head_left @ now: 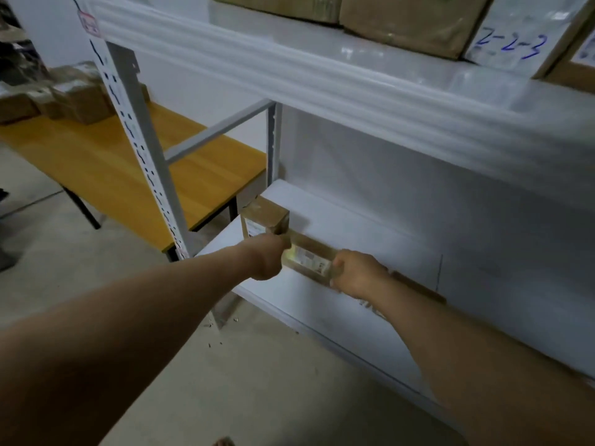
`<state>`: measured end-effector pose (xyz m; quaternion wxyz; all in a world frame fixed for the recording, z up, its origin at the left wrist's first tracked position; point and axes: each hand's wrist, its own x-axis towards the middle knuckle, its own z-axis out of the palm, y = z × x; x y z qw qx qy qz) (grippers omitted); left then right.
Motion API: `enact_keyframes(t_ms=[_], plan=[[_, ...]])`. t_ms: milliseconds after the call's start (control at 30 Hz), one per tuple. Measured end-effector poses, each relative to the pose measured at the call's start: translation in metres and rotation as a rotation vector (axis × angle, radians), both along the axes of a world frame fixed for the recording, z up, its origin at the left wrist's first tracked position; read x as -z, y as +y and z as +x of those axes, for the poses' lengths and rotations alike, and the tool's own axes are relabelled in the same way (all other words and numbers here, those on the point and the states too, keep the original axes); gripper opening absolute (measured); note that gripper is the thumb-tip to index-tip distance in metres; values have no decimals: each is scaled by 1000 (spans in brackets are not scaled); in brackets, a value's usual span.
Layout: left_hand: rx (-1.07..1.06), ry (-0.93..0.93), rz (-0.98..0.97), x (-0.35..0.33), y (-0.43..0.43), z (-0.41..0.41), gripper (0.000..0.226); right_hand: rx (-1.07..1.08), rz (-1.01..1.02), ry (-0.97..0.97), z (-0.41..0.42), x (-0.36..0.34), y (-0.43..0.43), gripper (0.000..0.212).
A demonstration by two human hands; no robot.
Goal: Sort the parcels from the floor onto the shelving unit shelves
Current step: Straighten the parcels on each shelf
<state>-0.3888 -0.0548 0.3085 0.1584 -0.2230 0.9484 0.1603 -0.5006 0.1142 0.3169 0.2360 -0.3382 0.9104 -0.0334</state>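
Note:
Two brown cardboard parcels sit at the left end of the low white shelf (338,217) of the shelving unit. The left parcel (262,217) stands upright with a label on its near face, and my left hand (269,257) grips its lower right side. The second parcel (309,257) is long, flat and labelled, and my right hand (355,273) holds its near end. A further brown strip (418,286) shows behind my right wrist. It is unclear whether that strip belongs to the same parcel.
The upper shelf (322,69) carries several brown parcels (409,24) and a white one marked 2-2-3 (515,37). A perforated upright post (141,149) stands left of the hands. An orange wooden table (106,162) with more parcels (74,94) lies further left. Grey floor (257,381) runs below.

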Motion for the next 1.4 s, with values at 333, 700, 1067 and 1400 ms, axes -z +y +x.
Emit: enact_keyframes(t_ms=[333,700,1067,1400], plan=[[61,54,-299,63,-107,-42,85,166,163,155,-65,92,-20,81],[96,123,-374,119,-120,-65,106,107,219,285,-86,147,-30,108],[-9,191,-469,133,-116,-81,90,35,131,332,-91,159,-48,80],[183,263,-469,144,-87,-89,93,52,118,291,-98,159,-39,93]])
